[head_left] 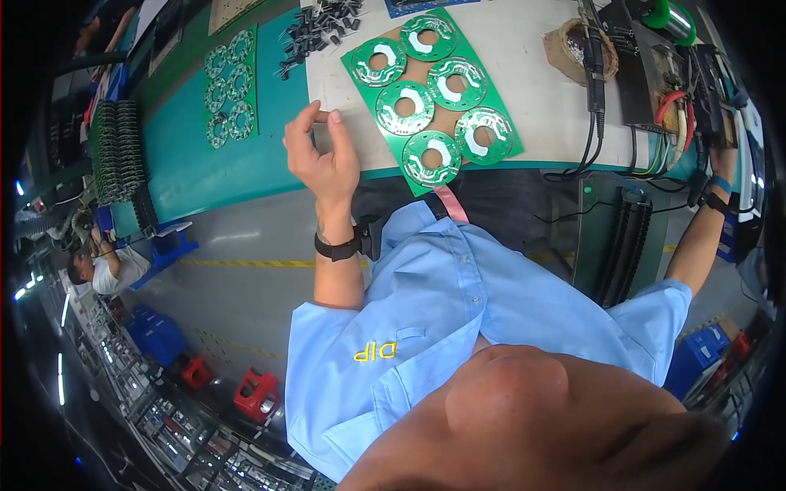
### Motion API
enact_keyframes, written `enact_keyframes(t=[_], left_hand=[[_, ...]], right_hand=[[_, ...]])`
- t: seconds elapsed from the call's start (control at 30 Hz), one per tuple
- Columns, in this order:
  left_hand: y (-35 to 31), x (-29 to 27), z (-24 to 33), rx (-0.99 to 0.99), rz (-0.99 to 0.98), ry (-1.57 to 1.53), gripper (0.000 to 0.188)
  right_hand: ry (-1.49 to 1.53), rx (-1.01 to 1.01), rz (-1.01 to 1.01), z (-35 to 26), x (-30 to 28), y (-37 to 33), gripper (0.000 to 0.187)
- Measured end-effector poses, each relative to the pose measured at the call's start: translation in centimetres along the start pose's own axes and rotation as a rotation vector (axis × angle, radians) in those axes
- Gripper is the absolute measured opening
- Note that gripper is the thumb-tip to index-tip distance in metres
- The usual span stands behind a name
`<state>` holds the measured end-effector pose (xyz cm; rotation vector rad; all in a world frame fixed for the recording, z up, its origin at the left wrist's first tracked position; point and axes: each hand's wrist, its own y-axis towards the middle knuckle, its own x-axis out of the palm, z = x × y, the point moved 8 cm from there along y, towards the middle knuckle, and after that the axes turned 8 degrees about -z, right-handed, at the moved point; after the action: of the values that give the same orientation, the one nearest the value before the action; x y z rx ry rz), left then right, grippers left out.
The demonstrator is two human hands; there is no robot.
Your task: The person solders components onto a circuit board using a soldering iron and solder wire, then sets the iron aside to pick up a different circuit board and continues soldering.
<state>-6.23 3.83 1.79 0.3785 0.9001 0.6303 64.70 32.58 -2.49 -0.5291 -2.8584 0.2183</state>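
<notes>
Beyond the left hand (324, 168), black components (321, 31) beside a circuit panel (437, 92)

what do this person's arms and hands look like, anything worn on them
Both arms have short light-blue sleeves. The left hand is gloveless, with a black strap at its wrist. The right hand, partly hidden, has blue and dark wristbands.

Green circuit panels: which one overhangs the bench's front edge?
The right panel: only its near corner juts past it; the left panel lies well back on the teal mat.
</notes>
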Motion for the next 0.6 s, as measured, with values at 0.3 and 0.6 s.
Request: enact_keyframes(t=[0.3,0.6], left_hand=[[0.3,0.6,0.3,0.040,-0.066,-0.035,0.023],[0.4,0.9,0.7,0.131,-0.152,-0.091,0.020]], right_hand=[[-0.192,-0.090,-0.101,-1.3,-8.0,2.9,0.050],[-0.187,-0.524,0.127,-4.6,-15.5,-10.4,0.037]])
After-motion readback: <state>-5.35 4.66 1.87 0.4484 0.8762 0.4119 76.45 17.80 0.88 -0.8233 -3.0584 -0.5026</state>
